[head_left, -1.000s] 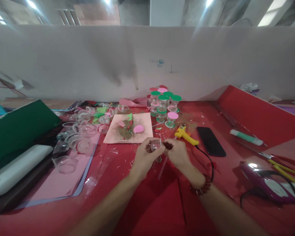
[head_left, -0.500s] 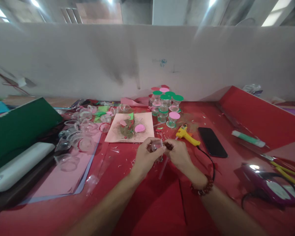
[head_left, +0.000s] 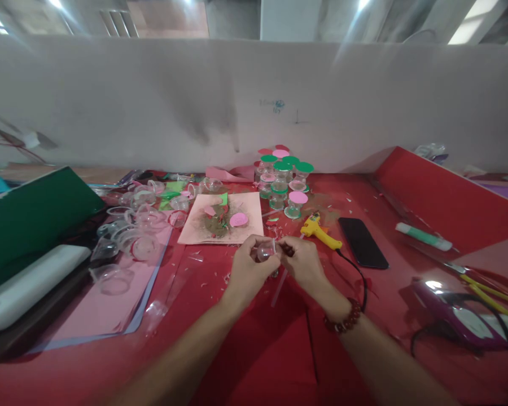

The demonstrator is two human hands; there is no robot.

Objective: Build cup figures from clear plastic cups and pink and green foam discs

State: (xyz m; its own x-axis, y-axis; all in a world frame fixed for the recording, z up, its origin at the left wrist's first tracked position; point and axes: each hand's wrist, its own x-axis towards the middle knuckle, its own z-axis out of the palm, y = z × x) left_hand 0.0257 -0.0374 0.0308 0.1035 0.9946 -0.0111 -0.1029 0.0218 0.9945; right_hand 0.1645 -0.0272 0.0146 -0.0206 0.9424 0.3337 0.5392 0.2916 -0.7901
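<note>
A small clear plastic cup (head_left: 265,251) lies sideways between my hands, low over the red table. Its rounded side rests in my left hand (head_left: 253,268), whose thumb and fingers are closed round it. At the rim, my right hand (head_left: 300,260) has its fingers curled in and pressed together against the cup. Whether those fingers also hold something small is hidden. Just below my hands a clear glue stick (head_left: 280,286) lies on the table. Beyond them is a pale pink sheet (head_left: 189,230) with brown grains and a pink paper disc (head_left: 238,219) on it.
Joined clear cups with green and pink discs (head_left: 295,204) stand at the back. Rightward are a yellow glue gun (head_left: 322,232) with its cord, a black phone (head_left: 363,242), a glue tube (head_left: 423,236) and scissors (head_left: 486,293). Loose clear cups (head_left: 110,278) crowd the left.
The cup has turned slightly in my fingers, and both hands keep hold of it. The whole view has shifted a little; the things on the table have stayed in place.
</note>
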